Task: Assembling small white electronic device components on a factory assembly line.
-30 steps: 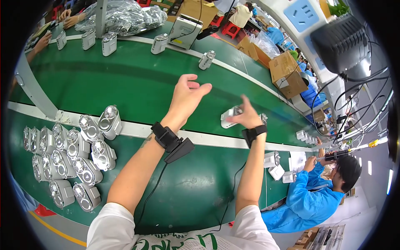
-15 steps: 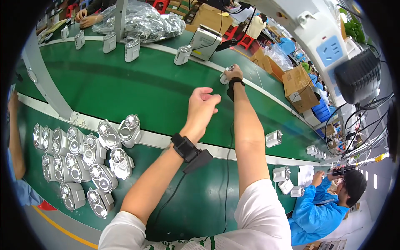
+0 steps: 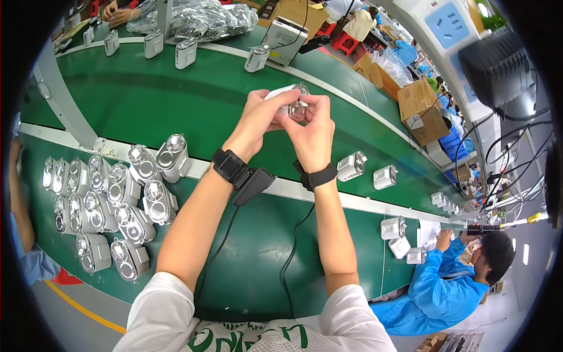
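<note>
Over the green conveyor belt [image 3: 193,100], I hold a white device with a clear plastic cover [image 3: 297,110] between both hands. My left hand [image 3: 257,120] closes round its white body, thumb along the top. On the clear end, the fingers and thumb of my right hand [image 3: 312,126] pinch the cover; the fingertips partly hide it. Black straps circle both wrists. Just right of my right wrist, a similar white device [image 3: 350,166] lies on the belt, with another white device [image 3: 385,176] beyond it.
Rows of covered devices [image 3: 99,211] stand on the green bench at left. Several more line the belt's far edge near a white box-shaped unit [image 3: 285,40]. Cables [image 3: 288,258] trail below my wrists. A co-worker in blue [image 3: 443,287] sits at right, beneath a socket strip [image 3: 447,26].
My right hand has brought a device back from the belt's far edge to the middle. My left hand has moved up and now grips it too.
</note>
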{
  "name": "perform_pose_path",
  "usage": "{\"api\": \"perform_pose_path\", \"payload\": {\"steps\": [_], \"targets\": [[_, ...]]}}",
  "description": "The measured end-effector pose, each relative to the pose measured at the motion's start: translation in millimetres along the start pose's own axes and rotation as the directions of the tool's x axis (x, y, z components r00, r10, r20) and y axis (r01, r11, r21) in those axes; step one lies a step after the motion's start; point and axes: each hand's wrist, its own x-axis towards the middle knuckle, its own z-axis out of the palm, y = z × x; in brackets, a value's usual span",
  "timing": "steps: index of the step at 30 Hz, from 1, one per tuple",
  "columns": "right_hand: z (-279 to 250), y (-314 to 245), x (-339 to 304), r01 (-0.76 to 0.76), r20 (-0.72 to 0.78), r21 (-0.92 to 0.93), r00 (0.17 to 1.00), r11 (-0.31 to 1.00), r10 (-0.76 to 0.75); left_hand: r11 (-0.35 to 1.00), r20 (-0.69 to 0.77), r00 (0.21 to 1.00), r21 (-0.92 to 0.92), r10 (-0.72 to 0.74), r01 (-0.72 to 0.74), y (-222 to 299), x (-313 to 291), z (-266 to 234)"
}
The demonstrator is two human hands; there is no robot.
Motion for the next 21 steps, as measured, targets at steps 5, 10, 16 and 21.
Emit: {"api": "perform_pose_path", "payload": {"steps": [5,10,16,21], "targets": [[-14,4,-11,-0.032,0.002,0.401,0.999,0.916,0.033,0.946,-0.138,0.942,0.156,0.305,-0.284,-12,1,20],[-25,-6,-14,-0.170,0.085,0.871,0.976,0.460,0.200,0.700,-0.145,0.769,0.543,0.623,-0.465,-17,-1,20],[-37,-7,-14,-0.218,0.169,0.738,0.976,0.639,0.138,0.215,0.131,0.548,0.826,0.826,-0.521,-11,-10,31],[-37,6,-15,-0.210,0.210,0.653,0.973,0.728,0.092,0.092,0.214,0.473,0.835,0.854,-0.543,-10,-12,32]]}}
